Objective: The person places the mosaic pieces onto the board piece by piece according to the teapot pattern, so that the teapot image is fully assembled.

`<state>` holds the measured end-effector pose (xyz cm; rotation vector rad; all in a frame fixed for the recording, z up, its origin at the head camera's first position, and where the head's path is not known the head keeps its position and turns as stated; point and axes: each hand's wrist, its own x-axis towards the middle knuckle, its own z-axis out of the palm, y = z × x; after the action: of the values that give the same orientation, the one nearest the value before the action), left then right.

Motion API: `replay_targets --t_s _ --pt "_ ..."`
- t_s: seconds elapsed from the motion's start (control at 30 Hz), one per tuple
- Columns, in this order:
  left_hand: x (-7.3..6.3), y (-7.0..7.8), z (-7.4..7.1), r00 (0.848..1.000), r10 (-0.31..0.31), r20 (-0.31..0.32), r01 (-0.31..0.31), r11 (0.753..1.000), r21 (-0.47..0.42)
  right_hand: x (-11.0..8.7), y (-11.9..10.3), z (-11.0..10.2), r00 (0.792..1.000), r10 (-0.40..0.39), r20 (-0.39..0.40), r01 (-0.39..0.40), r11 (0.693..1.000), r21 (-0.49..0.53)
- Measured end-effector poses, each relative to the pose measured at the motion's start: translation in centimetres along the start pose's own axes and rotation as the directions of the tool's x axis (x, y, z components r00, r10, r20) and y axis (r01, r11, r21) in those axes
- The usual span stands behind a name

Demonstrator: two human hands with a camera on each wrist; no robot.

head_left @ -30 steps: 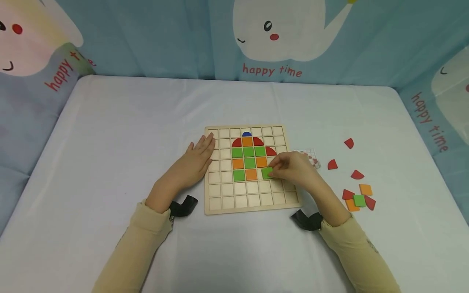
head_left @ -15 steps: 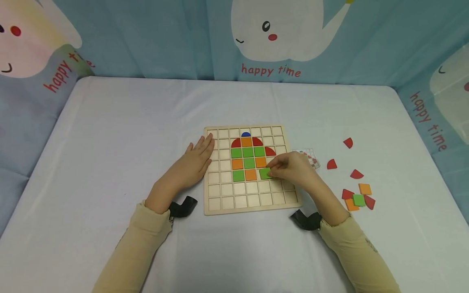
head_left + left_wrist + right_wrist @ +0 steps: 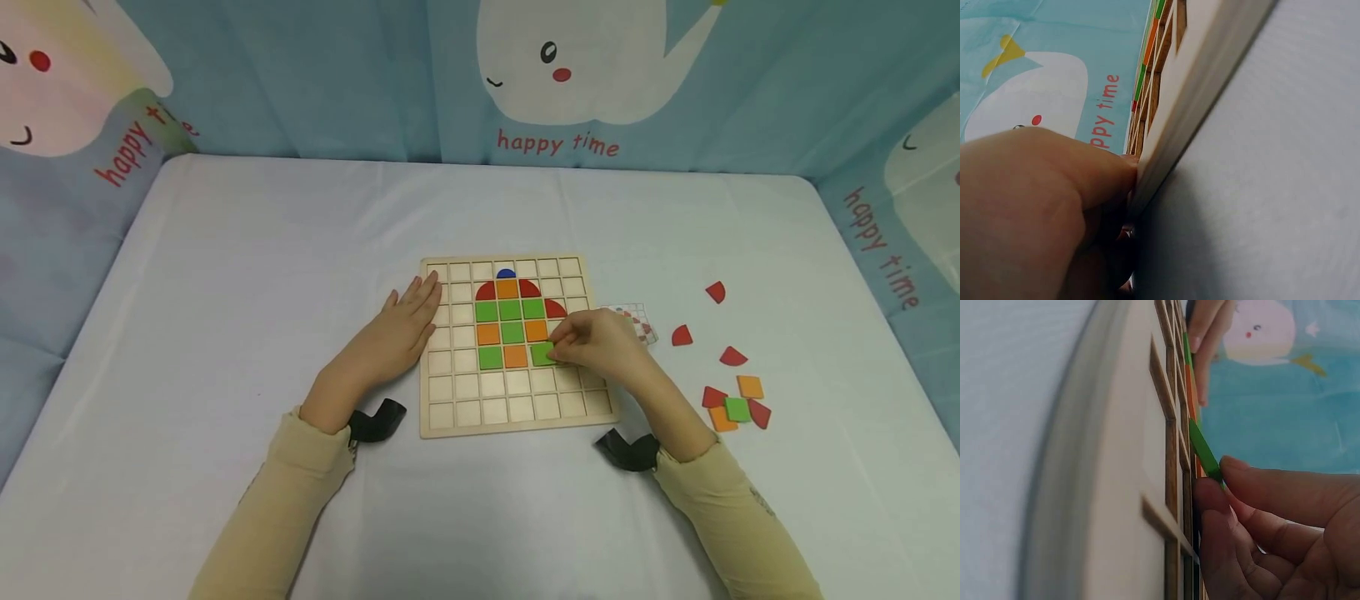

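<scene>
Card (image 3: 639, 321) partly hidden by right hand (image 3: 600, 342), too small to read; sleeves (image 3: 288, 492) cut off by head view's edge

curtained-off nook, home or studio can't tell: white-covered counter (image 3: 480, 508), blue cartoon fabric (image 3: 360, 83) round its far side and both ends, lettered "happy time".

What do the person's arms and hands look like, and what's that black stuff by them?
The left sleeve and right sleeve are long and yellowish beige. The left hand and right hand have no gloves. A dark, bent piece sticks out by each wrist, one on the left, one on the right; I can't tell exactly what they are.
</scene>
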<state>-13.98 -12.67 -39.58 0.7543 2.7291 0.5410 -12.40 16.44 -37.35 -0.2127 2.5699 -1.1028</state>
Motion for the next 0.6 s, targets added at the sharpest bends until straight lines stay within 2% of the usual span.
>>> replay_targets --t_s 0.43,0.6 --pt "0.05 -0.04 0.10 1.000 -0.014 0.010 0.014 1.000 -0.001 0.01 0.22 -0.25 0.999 -0.037 -0.001 0.038 0.999 0.032" --pt "0.12 -0.04 0.22 1.000 -0.014 0.011 0.014 1.000 -0.004 -0.10 0.66 -0.83 1.000 -0.008 -0.007 0.008 0.999 0.041"
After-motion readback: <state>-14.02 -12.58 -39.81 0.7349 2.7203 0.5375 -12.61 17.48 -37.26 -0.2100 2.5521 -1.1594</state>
